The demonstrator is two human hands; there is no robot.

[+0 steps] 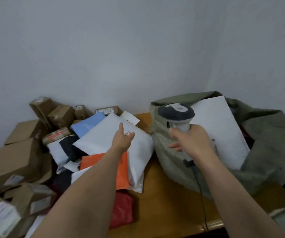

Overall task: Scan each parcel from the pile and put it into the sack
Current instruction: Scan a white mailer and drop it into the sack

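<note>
Parcels in a pile (pixel 80 145) cover the left half of the wooden table (pixel 164 194): soft mailers in the middle, cardboard boxes (pixel 16 158) stacked along the left edge and back against the wall (pixel 138 48). On top sits a large white mailer (pixel 104 136), tilted, with a light blue mailer (pixel 88 124) tucked behind it and an orange mailer (pixel 121 170) partly under its lower edge. A red bag (pixel 122 210) lies at the near edge of the heap, a black one (pixel 69 148) to the left of the white mailer.

Left hand (pixel 123 139) is over the white mailer, fingers straight and relaxed, thumb up, not gripping anything. Contact with the mailer surface can't be confirmed; looks touching or just above.

Right hand (pixel 191 140) grasps the handle of a barcode scanner (pixel 176 114), fingers wrapped round it, dark head pointing away toward the wall. Its cable (pixel 200 186) drops down along the forearm toward the table's near edge.

Sack (pixel 266 143), grey-green, stands on the right side of the table just beside the pile, mouth open. A flat white parcel (pixel 224 127) leans inside it, its upper edge sticking out above the rim. Scanner is held in front of the sack's left wall.
</note>
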